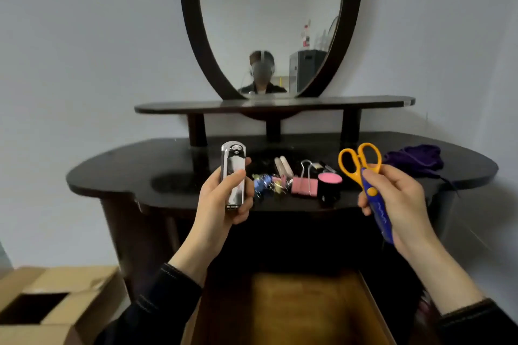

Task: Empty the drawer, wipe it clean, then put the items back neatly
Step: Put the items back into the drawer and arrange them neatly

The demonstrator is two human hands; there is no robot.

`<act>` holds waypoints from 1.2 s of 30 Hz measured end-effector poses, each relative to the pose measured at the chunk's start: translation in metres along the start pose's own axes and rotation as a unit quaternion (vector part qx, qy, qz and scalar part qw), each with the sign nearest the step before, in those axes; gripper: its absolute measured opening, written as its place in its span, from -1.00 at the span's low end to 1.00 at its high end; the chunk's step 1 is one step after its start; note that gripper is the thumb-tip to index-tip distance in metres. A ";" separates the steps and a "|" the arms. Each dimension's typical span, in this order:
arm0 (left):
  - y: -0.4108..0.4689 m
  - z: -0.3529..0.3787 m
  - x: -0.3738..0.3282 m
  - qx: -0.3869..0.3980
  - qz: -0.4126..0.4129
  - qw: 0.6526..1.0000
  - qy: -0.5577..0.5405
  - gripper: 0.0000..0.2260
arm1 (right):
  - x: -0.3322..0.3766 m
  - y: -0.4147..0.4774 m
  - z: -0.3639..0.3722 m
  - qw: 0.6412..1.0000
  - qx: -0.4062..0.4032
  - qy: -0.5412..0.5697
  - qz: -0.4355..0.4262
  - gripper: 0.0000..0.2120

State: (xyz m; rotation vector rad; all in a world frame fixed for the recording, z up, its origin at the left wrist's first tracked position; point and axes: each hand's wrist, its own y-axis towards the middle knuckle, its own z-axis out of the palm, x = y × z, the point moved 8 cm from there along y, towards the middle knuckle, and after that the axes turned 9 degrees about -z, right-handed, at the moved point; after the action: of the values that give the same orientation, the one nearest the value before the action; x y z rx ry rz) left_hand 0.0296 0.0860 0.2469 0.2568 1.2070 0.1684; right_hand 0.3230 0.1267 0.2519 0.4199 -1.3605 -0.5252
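The left hand [224, 204] is raised, palm turned toward the camera, with its fingers curled behind a silver stapler [234, 176] and the thumb pressed across the front. The stapler stands upright, its black-topped end up. The right hand [392, 204] grips a pair of scissors [371, 190] around the blue blades. The orange handle loops point up and the blade tips slant down toward the wrist. Both forearms come up from the bottom corners in dark sleeves. The two hands are well apart, in front of the table's front edge and above the drawer.

The drawer [375, 308] is pulled out below the hands. Only its brown wooden bottom shows in the part in view, and its near end is cut off by the frame.

On the dark table [126, 173], between the hands and close to the front edge, lies a tight cluster of things. There is a heap of small coloured clips [265, 183], with a large pink clip [304, 185] just beside it. A black pot with a pink top [330, 185] stands next to that, and two pale tubes [283, 165] lie behind. A purple cloth [414, 159] is bunched at the right rear, apart from the cluster. The table's left side shows dark, glossy wood out to its curved rim.

A narrow raised shelf [364, 102] stands on posts at the back. An oval mirror [269, 8] rises above it against a pale wall. On the floor at lower left sits a cardboard box [84, 283] with its flaps open.
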 end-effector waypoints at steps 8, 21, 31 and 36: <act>-0.085 0.044 0.164 0.104 -0.215 0.971 0.011 -0.68 | -0.061 -0.104 0.011 0.978 0.162 -0.032 0.131 -0.91; -0.112 0.007 0.328 0.090 -0.442 0.892 -0.015 -0.50 | -0.226 -0.174 -0.030 0.916 0.059 -0.108 0.383 -0.95; -0.098 -0.005 0.329 0.081 -0.395 0.914 0.035 -0.68 | -0.230 -0.168 -0.027 0.935 0.107 -0.110 0.318 -0.84; -0.110 -0.004 0.342 0.076 -0.428 0.888 0.148 -0.74 | -0.240 -0.159 -0.025 0.926 0.188 -0.218 0.245 -0.87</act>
State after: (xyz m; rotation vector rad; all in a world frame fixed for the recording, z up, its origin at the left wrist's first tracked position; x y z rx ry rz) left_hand 0.1440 0.0717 -0.0936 -0.1926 1.5378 -0.6837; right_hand 0.3001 0.1359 -0.0359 0.2580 -1.9346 0.0759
